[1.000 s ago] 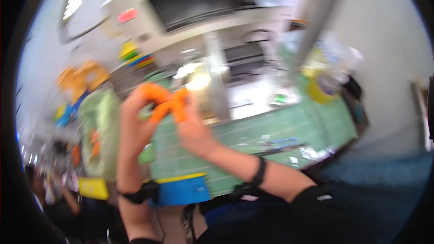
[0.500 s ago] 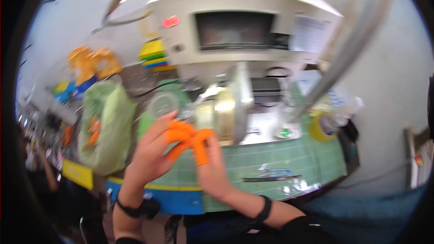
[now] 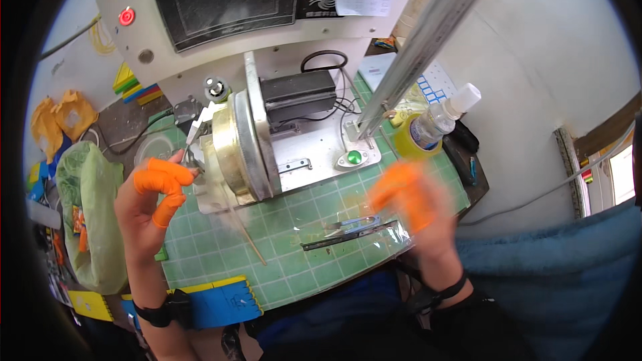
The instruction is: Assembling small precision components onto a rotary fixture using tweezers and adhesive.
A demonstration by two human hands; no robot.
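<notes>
Orange finger cots cover several fingers of my left hand (image 3: 148, 200). Its thumb and fingertip meet beside the brass-coloured drum (image 3: 231, 150) of a white bench machine, at a small metallic piece I cannot make out. From below the drum a thin tan stick (image 3: 252, 241) slants toward me over the green gridded mat (image 3: 200, 254). My right hand (image 3: 418, 207), also in orange finger cots, is smeared by motion at the mat's right side, so its grip is unclear. Closest to it lie blue-handled snips (image 3: 354, 224) and black tweezers (image 3: 344, 236).
A grey metal post (image 3: 428, 40) rises by a green button (image 3: 354, 157). Right of it, a spray bottle (image 3: 435, 124) stands in a yellow holder (image 3: 411, 144). A bin lined with a green bag (image 3: 93, 227) stands left. Blue corrugated plastic (image 3: 224, 304) edges the front.
My hands have moved apart: the left stays by the drum, while the right has swung rightward toward the snips. The view has turned and come nearer the mat.
</notes>
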